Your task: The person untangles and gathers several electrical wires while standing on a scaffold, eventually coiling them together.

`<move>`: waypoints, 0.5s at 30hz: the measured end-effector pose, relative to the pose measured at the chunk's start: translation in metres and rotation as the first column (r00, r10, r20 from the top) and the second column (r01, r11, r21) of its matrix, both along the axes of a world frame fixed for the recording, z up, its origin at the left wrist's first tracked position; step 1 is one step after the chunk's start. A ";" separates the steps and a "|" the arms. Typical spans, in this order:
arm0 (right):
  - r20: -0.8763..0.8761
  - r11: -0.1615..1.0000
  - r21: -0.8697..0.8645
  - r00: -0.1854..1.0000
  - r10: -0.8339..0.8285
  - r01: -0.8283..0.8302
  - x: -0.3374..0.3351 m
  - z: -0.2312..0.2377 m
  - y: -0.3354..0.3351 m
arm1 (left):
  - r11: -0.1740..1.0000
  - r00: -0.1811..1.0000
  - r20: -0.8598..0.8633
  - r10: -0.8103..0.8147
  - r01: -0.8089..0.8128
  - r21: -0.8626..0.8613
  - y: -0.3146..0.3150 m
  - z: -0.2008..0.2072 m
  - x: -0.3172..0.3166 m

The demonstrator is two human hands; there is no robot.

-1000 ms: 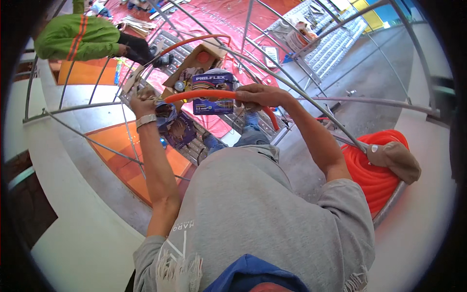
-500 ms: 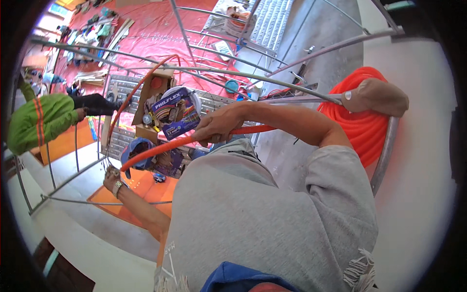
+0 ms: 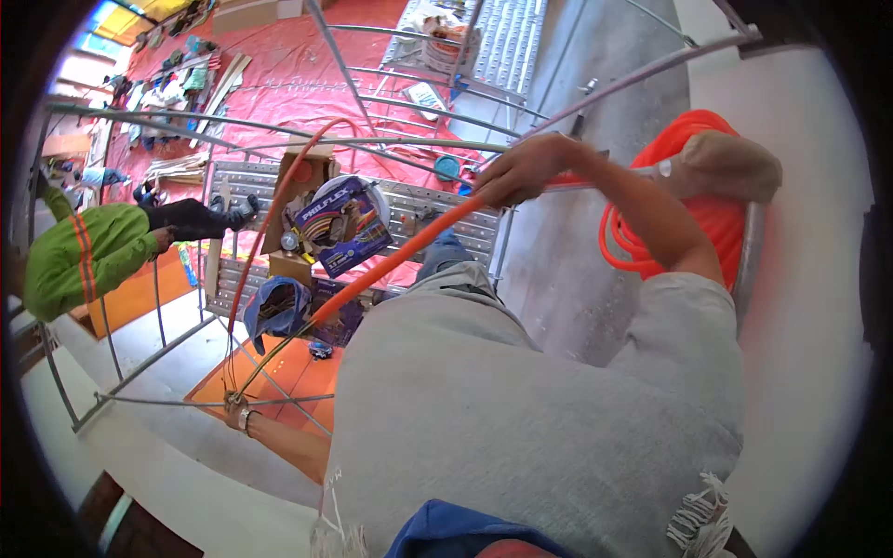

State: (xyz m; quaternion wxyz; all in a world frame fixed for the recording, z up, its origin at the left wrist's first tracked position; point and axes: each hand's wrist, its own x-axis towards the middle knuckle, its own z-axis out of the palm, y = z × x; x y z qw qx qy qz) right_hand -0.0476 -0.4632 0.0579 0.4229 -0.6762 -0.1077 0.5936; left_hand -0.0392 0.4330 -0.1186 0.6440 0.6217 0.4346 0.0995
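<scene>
My right hand is wrapped around an orange corrugated conduit, which slants down to the left across the front of my shirt. Thin wires come out of the conduit's lower end and run to my left hand. That hand, with a watch on its wrist, is closed on the wires; its fingers are small and partly hidden. A second orange conduit arches up past an open cardboard box, and wires from its lower end also run down to my left hand.
A coil of orange conduit hangs at right beneath a brown cap. Scaffold rails cross ahead. On the metal platform are a printed wire box and a blue cap. A person in a green jacket is at left.
My right hand has moved up and right with the conduit. The conduit's end has drawn away from my left hand, baring a length of wire. My left hand is lower.
</scene>
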 end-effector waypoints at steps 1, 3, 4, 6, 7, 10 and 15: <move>0.024 0.995 -0.095 0.999 -0.030 0.032 0.010 0.005 -0.025 | 1.000 1.000 0.001 0.007 -0.007 0.009 0.008 0.002 -0.007; -0.027 0.987 -0.103 0.992 -0.127 0.123 0.026 0.015 -0.076 | 0.999 1.000 0.000 0.023 -0.023 0.030 0.025 0.007 -0.018; -0.002 0.982 -0.133 0.991 -0.135 0.133 0.032 0.013 -0.092 | 0.999 1.000 -0.003 0.019 -0.019 0.044 0.033 0.007 -0.023; 0.028 0.967 -0.164 0.981 -0.193 0.195 0.048 0.009 -0.123 | 0.997 0.999 -0.024 0.029 -0.027 0.076 0.053 0.011 -0.039; 0.018 0.962 -0.116 0.969 -0.247 0.247 0.054 0.005 -0.138 | 0.995 0.999 -0.034 0.025 -0.022 0.095 0.063 0.011 -0.044; 0.403 0.869 -0.429 0.913 -0.057 0.244 0.067 0.002 -0.211 | 0.923 0.975 -0.187 -0.119 0.178 0.341 0.104 0.027 -0.070; 0.551 0.497 -0.730 0.834 0.024 0.468 0.061 -0.022 -0.340 | 0.575 0.923 -0.327 -0.200 0.381 0.724 0.139 0.070 -0.101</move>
